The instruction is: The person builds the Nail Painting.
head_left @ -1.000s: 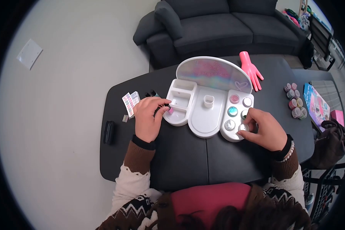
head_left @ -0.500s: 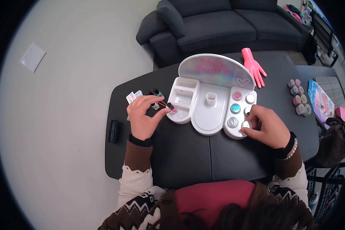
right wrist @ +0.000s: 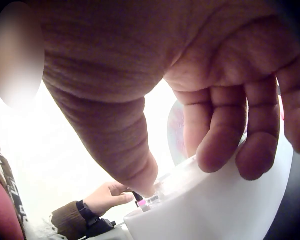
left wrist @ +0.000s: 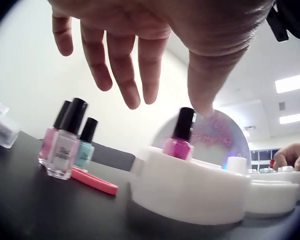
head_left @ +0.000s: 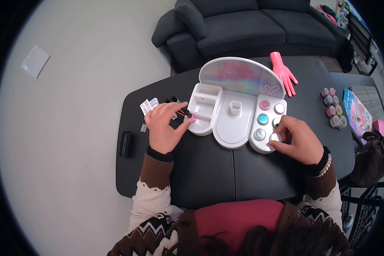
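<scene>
Beside magenta polish (left wrist: pixel 180 136), left hand (head_left: pixel 163 129) nearer

Left forearm (head_left: pixel 154 185) and right forearm (head_left: pixel 322 185), both reaching forward and angled slightly inward. The left hand (head_left: pixel 164 128), palm down, has its fingers (left wrist: pixel 122 70) parted and lightly bent, the thumb (left wrist: pixel 207 75) standing apart from them. The right hand (head_left: pixel 301 141), also palm down, curves its fingers, its thumb brought toward them in a pinching pose.
</scene>
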{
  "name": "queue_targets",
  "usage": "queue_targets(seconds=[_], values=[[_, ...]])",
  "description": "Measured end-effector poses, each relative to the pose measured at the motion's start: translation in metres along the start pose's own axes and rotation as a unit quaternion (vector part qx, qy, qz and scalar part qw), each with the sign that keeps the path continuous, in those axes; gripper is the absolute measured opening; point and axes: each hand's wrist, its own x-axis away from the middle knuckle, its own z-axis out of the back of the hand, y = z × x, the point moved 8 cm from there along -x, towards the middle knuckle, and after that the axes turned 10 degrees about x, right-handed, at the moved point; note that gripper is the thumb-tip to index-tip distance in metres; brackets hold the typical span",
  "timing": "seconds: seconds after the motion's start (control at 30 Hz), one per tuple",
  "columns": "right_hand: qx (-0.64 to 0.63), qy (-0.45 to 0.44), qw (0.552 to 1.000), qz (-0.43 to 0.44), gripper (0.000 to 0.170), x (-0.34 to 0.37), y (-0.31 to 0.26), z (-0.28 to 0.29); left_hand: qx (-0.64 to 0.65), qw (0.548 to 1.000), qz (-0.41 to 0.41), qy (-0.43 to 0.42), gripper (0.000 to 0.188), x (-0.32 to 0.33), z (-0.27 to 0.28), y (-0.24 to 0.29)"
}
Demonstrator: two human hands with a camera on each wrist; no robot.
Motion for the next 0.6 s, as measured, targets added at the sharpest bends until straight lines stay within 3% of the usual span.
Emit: queue_targets(seconds=[0.07, 0.13, 0.23, 0.6], values=[[-0.004, 0.014, 1.000, 0.006, 0.036, 0.001, 0.000, 0.000, 0.009, 1.000, 0.015, 0.007, 0.034, -0.002, 0.003, -0.010], [-0.005, 0.011, 1.000, 0.005, 0.036, 0.001, 0.001, -0.001, 0.008, 0.995, 0.061, 0.072, 0.031, 0.001, 0.015, -0.047], [-0.001, 0.011, 1.000, 0.006, 0.036, 0.001, 0.000, 0.000, -0.021, 0.990, 0.122, 0.073, 0.026, 0.010, 0.016, -0.087], [0.006, 0.013, 1.000, 0.003, 0.036, 0.000, -0.002, 0.000, 0.028, 0.980, 0.188, 0.054, 0.023, 0.014, 0.002, -0.115]])
